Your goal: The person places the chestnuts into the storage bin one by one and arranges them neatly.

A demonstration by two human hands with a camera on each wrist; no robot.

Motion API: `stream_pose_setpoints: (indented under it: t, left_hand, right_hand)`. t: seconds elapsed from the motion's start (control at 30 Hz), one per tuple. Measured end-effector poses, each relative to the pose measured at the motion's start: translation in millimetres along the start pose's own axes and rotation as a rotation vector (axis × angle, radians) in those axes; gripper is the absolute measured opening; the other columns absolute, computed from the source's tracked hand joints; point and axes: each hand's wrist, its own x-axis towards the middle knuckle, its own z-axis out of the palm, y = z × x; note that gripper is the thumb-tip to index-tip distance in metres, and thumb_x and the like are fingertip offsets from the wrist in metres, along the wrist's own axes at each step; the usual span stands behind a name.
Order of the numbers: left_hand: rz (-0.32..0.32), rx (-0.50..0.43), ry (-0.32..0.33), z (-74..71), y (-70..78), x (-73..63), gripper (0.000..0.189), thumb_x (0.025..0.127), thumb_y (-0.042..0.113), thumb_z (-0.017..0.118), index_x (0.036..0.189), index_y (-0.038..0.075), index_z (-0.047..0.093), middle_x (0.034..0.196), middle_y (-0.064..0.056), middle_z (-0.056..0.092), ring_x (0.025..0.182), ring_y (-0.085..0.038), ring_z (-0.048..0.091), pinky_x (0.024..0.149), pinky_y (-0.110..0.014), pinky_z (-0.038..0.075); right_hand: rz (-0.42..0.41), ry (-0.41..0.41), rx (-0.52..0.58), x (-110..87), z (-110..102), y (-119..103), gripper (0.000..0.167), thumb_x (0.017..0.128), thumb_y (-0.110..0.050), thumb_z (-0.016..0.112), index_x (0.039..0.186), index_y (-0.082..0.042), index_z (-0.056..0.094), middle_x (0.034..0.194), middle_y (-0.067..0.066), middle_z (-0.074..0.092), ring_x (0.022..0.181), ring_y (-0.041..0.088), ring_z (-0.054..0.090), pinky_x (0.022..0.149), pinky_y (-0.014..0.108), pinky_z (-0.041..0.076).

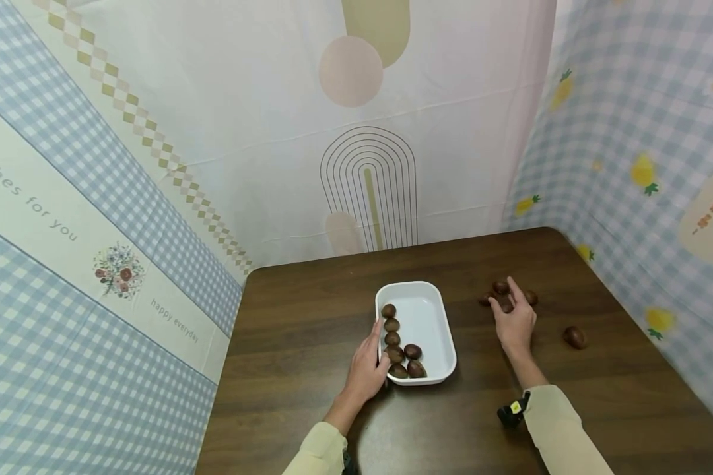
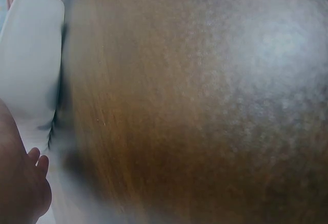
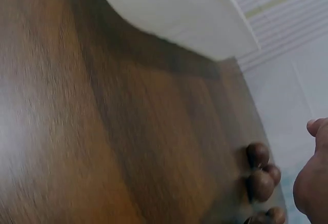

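A white rectangular tray [image 1: 422, 310] stands mid-table with several brown chestnuts [image 1: 412, 351] in it, lined along its left wall and grouped in the near left corner. My left hand [image 1: 365, 369] rests against the tray's left side, fingers stretched along the rim and thumb at the near left part. Over to the right, my right hand [image 1: 515, 324] reaches over a loose cluster of chestnuts [image 1: 500, 287], thumb and index finger spread apart around one of them. The right wrist view shows chestnuts [image 3: 260, 185] on the wood beside that hand [image 3: 312, 183].
One more chestnut [image 1: 574, 337] lies alone to the right of my right hand. The dark wooden table [image 1: 297, 310] reaches back to a patterned cloth wall [image 1: 285, 165]. Blue checked cloth hangs along both sides.
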Motion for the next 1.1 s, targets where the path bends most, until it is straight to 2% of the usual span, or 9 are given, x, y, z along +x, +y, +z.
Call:
stream_pose_setpoints:
  t: [0.17,0.3,0.37,0.4,0.57,0.8,0.97,1.1]
  left_hand:
    - [-0.069,-0.004,-0.066,-12.4,15.8,4.4,0.077,0.090,0.008,0.056,0.164,0.001,0.037,0.161,-0.017,0.049,0.133,-0.038,0.060,0.101,-0.058,0.050]
    - [-0.116,-0.009,-0.100,-15.1,19.5,5.4,0.078,0.090,0.009,0.057,0.165,0.004,0.035,0.164,-0.013,0.047,0.137,-0.034,0.058,0.106,-0.057,0.049]
    - [-0.100,-0.006,-0.087,-14.5,19.0,5.0,0.078,0.090,0.009,0.057,0.165,0.004,0.036,0.163,-0.013,0.048,0.137,-0.034,0.058,0.105,-0.056,0.050]
    - [-0.071,-0.001,-0.067,-8.2,10.6,3.6,0.078,0.092,0.011,0.055,0.166,0.005,0.034,0.164,-0.012,0.046,0.138,-0.033,0.057,0.107,-0.054,0.049]
    - [-0.020,-0.005,-0.023,-6.1,8.4,2.1,0.077,0.090,0.011,0.055,0.165,0.003,0.037,0.162,-0.015,0.049,0.134,-0.036,0.060,0.102,-0.055,0.051]
    - [-0.026,0.005,-0.033,-9.5,12.2,2.5,0.077,0.089,0.009,0.055,0.164,0.001,0.036,0.162,-0.015,0.049,0.133,-0.034,0.061,0.101,-0.054,0.052]
    - [-0.091,0.003,-0.089,-13.8,17.2,4.4,0.078,0.090,0.009,0.057,0.165,0.002,0.036,0.165,-0.012,0.045,0.137,-0.034,0.058,0.104,-0.055,0.050]
    - [-0.109,-0.001,-0.105,-14.9,17.9,5.2,0.079,0.090,0.009,0.057,0.165,0.003,0.035,0.165,-0.012,0.045,0.138,-0.033,0.057,0.106,-0.055,0.049]
  right_hand:
    - [0.069,-0.092,-0.040,4.0,-9.3,8.6,0.065,0.099,-0.009,0.074,0.159,-0.004,0.048,0.159,0.025,0.048,0.139,0.051,0.050,0.111,0.062,0.043]
    - [0.103,-0.145,-0.081,7.0,-13.9,12.2,0.062,0.099,-0.008,0.073,0.155,0.002,0.050,0.156,0.027,0.050,0.136,0.053,0.053,0.113,0.062,0.040]
    - [0.108,-0.162,-0.112,8.4,-15.0,14.4,0.061,0.099,-0.007,0.074,0.154,0.003,0.051,0.153,0.029,0.053,0.134,0.052,0.055,0.116,0.063,0.036]
    - [0.106,-0.169,-0.125,9.3,-15.3,16.0,0.060,0.098,-0.007,0.074,0.153,0.004,0.052,0.151,0.030,0.054,0.133,0.052,0.055,0.117,0.063,0.032]
    - [0.100,-0.215,-0.174,12.1,-17.5,21.3,0.057,0.098,-0.008,0.073,0.150,0.007,0.054,0.142,0.034,0.059,0.130,0.052,0.055,0.121,0.064,0.021]
    - [0.086,-0.251,-0.223,12.2,-20.6,27.1,0.052,0.098,-0.009,0.074,0.144,0.010,0.058,0.134,0.034,0.064,0.124,0.052,0.060,0.121,0.064,0.023]
    - [0.059,-0.258,-0.241,11.9,-21.4,30.6,0.048,0.097,-0.007,0.074,0.139,0.011,0.061,0.133,0.035,0.064,0.120,0.054,0.062,0.120,0.063,0.022]
    - [0.069,-0.270,-0.264,11.6,-22.0,32.6,0.047,0.097,-0.006,0.073,0.139,0.009,0.062,0.133,0.035,0.064,0.119,0.053,0.062,0.117,0.065,0.028]
